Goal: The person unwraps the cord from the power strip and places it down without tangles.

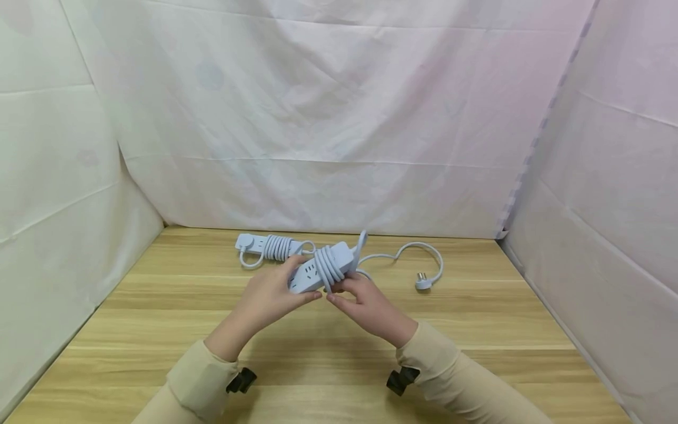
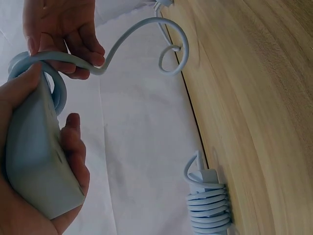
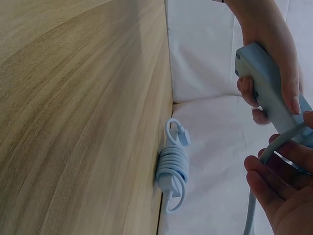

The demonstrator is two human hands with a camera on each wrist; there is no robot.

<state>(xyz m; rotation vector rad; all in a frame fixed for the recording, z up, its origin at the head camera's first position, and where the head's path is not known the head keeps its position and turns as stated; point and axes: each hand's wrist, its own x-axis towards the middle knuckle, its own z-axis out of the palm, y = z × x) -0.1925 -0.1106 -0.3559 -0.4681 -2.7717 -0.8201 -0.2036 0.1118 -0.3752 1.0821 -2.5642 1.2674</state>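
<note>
A white power strip (image 1: 306, 278) is held up above the table, tilted, its right end higher in the head view. My left hand (image 1: 270, 294) grips its left end, the thumb and fingers on opposite sides. Several turns of white cord (image 1: 328, 268) go round the strip's right half. My right hand (image 1: 371, 309) is just below those turns and holds the cord (image 3: 281, 142) between thumb and fingers. From there the loose cord (image 2: 146, 22) runs off in a curve. Its plug (image 1: 422, 282) lies on the table to the right, prongs up.
A second white power strip (image 1: 256, 242) lies at the back left of the wooden table (image 1: 175, 306), its cord (image 1: 278, 248) wound round its middle in several turns. White cloth (image 1: 339, 118) hangs behind the table and along both sides.
</note>
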